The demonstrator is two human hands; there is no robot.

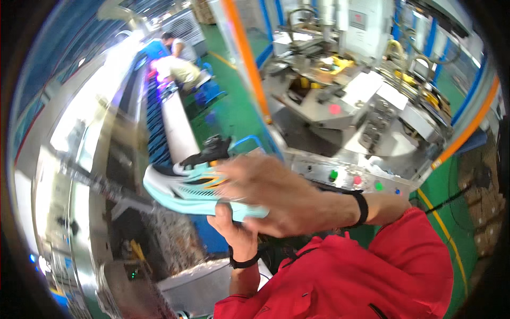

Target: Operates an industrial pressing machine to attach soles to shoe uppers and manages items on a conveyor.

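Note:
A sneaker [183, 189] with a pale turquoise sole, light grey and white sides, a black collar and orange trim is held sideways in front of me. My left hand [234, 231] grips it from below, with the thumb up against the sole. Across its front part lies my right hand [271, 191], fingers bent round the upper and smeared by motion. The palm hides the toe end. A black piece [210, 151] sticks up at the top of the sneaker; whether it belongs to the sneaker I cannot tell.
On the left a long conveyor [154, 122] runs away beside a metal machine [79, 212]. Two people sit farther along it, near a blue chair [212, 90]. At the right stands a machine [329, 111] with coloured buttons [357, 179] and an orange-edged frame [247, 58].

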